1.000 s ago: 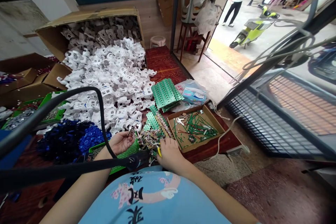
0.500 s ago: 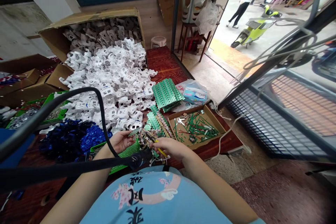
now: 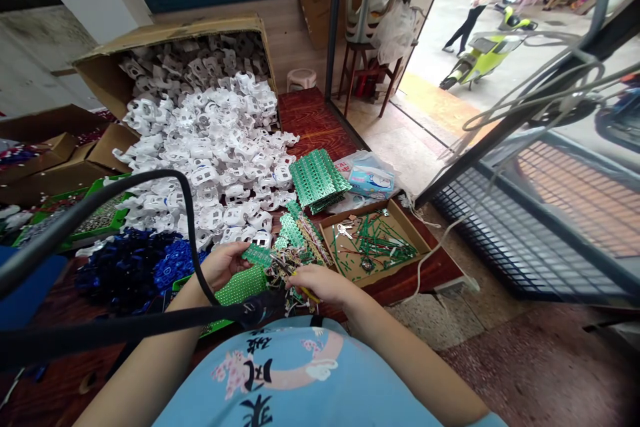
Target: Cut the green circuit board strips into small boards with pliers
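My left hand pinches one end of a small green circuit board. In my right hand are yellow-handled pliers, their dark jaws close to the board's right end; whether they touch it I cannot tell. Below and between the hands lies a tangle of small boards and wires. Just beyond it are loose green board strips. A green perforated basket sits under my left hand, partly hidden by a black bar.
White plastic shells spill from a large cardboard box. Stacked green panels lie near a shallow carton of green strips. Blue parts are heaped at left. A black bent bar crosses in front of my left arm.
My right hand has lifted from the tangle with the pliers and brought their jaws towards the board. The board in my left hand has turned flatter. Outside, a person walks rightwards.
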Available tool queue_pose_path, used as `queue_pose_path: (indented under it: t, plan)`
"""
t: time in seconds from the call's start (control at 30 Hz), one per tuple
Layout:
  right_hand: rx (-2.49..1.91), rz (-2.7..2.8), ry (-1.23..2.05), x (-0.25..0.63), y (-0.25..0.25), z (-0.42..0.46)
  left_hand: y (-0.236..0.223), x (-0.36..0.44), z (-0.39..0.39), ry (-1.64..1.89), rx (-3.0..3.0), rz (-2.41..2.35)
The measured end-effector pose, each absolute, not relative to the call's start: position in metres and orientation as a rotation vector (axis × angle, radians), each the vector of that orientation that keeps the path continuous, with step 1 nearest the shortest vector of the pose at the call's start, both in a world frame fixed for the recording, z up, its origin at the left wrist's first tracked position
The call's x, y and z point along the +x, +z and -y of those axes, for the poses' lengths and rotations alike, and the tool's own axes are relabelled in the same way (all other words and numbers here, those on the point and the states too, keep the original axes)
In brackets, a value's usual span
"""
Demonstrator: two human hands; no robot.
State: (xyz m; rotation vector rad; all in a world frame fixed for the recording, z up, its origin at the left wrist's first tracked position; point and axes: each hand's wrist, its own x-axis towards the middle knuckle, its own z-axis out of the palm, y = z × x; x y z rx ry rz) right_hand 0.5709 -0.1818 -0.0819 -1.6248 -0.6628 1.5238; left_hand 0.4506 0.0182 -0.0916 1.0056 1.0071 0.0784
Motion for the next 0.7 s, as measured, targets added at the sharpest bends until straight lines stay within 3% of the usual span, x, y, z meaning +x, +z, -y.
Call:
queue_pose_path:
  t: [0.37,0.7]
  plan:
    - [-2.083,0.878,1.248,0.56,-0.105,0.177,-0.08,0.454,0.001,0.157,1.7,-0.977]
    - [-1.945,0.816,1.394,0.565,-0.102,0.184,-0.083,0.455,-0.003,0.205,1.347,-1.052]
